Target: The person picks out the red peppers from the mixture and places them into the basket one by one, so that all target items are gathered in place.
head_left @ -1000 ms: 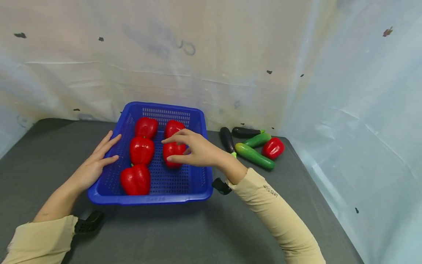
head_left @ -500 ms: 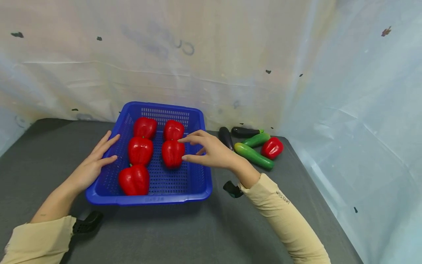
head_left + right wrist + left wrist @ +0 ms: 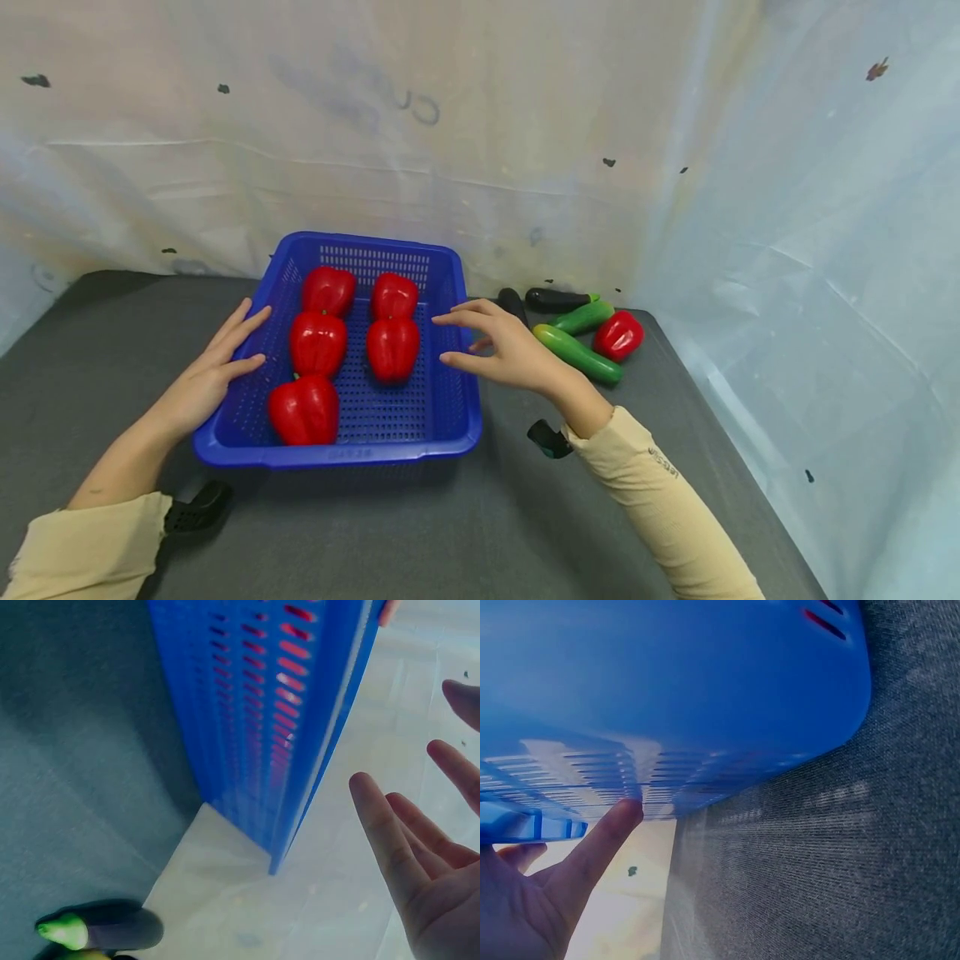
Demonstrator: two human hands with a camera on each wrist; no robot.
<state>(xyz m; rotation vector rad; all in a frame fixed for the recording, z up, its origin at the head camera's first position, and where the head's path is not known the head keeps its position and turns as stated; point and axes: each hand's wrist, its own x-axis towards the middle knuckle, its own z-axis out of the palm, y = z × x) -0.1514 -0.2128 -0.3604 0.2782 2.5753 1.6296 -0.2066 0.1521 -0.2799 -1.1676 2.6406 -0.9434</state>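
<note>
A blue plastic basket stands on the dark table with several red bell peppers inside, three in a left column and two in a right one. My left hand rests along the basket's left rim, fingers spread. In the left wrist view a finger of that hand touches the slotted side wall. My right hand hovers over the basket's right rim, fingers loosely spread with nothing between them. Seen from the right wrist, the hand is apart from the slotted wall.
Right of the basket lie two eggplants, two green zucchini-like vegetables and one red bell pepper. A pale plastic sheet hangs behind the table and along its right side.
My right hand has drawn back to the right, from over the nearer right-column pepper to the basket's right rim, leaving that pepper in the basket. The left hand has stayed on the left rim.
</note>
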